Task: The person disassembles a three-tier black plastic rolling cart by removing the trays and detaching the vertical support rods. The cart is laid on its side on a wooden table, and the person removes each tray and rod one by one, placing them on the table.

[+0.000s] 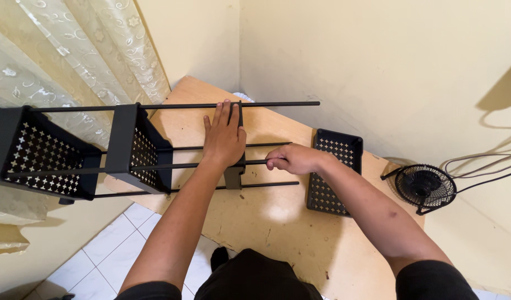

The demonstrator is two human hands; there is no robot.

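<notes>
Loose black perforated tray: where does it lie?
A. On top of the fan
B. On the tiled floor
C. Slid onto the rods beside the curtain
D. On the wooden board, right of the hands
D: the loose black perforated tray lies flat on the wooden board, just beyond the right hand, off the rods.

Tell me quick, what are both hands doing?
Left hand: open, pressed flat on the black shelf panel.
Right hand: closed, pinching a black rod.

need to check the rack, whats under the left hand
The left hand lies flat on a black shelf tray threaded on the black rods; the tray's perforated face is covered.
</notes>
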